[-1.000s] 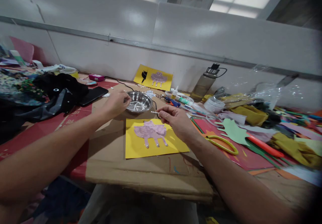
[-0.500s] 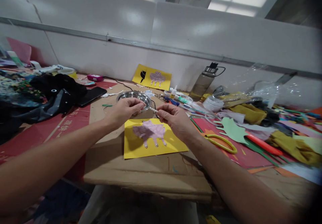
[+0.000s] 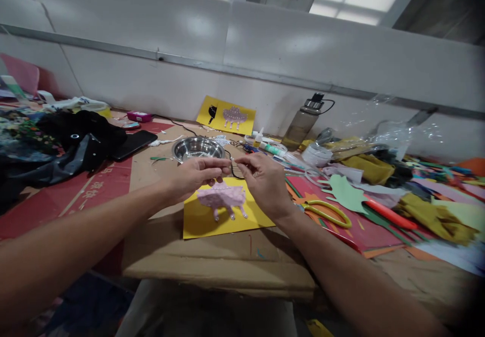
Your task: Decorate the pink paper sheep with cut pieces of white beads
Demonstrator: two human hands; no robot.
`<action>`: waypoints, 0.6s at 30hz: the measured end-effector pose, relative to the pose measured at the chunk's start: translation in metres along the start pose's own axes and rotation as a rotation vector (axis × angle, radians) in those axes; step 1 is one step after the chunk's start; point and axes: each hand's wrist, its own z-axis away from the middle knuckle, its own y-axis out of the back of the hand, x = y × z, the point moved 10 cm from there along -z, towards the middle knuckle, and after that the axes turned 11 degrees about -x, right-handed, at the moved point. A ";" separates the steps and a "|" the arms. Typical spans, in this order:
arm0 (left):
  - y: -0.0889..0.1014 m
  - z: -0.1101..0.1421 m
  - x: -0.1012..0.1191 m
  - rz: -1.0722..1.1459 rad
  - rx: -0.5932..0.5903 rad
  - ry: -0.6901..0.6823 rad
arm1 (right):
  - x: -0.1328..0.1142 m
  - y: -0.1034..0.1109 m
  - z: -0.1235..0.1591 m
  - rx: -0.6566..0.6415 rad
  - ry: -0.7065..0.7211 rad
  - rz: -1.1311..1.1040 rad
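Over a yellow card [image 3: 197, 224], my two hands meet fingertip to fingertip. My right hand [image 3: 263, 183] is closed in a pinch on a short strip of white beads [image 3: 232, 159], mostly hidden by the fingers. The fingertips of my left hand [image 3: 195, 175] close at the strip's other end. Glued to the card is a pink cut-out shape [image 3: 223, 200] with a row of small beads across it and bead-like dots at the tips of its legs. Just behind my left hand stands a steel bowl [image 3: 197, 146], its contents partly covered.
A finished-looking yellow card [image 3: 244, 121] leans against the wall. A water bottle [image 3: 301, 125], glue bottle [image 3: 258, 137] and yellow-handled tool [image 3: 328, 214] lie to the right among coloured paper and felt scraps. At left are a phone [image 3: 134, 144] and black cloth [image 3: 81, 130].
My left hand has come from the bowl rightward to the fingertips of my right hand. The bead strip, visible before, is now mostly covered. The view has shifted slightly.
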 end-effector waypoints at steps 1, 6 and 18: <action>-0.004 0.000 0.001 -0.057 -0.037 -0.004 | -0.004 -0.002 0.000 -0.014 0.025 0.042; -0.024 0.002 0.004 -0.260 -0.212 -0.029 | -0.010 -0.006 0.001 -0.037 0.068 0.163; -0.047 0.009 -0.004 -0.183 -0.382 0.014 | -0.010 -0.006 -0.003 -0.029 0.068 0.224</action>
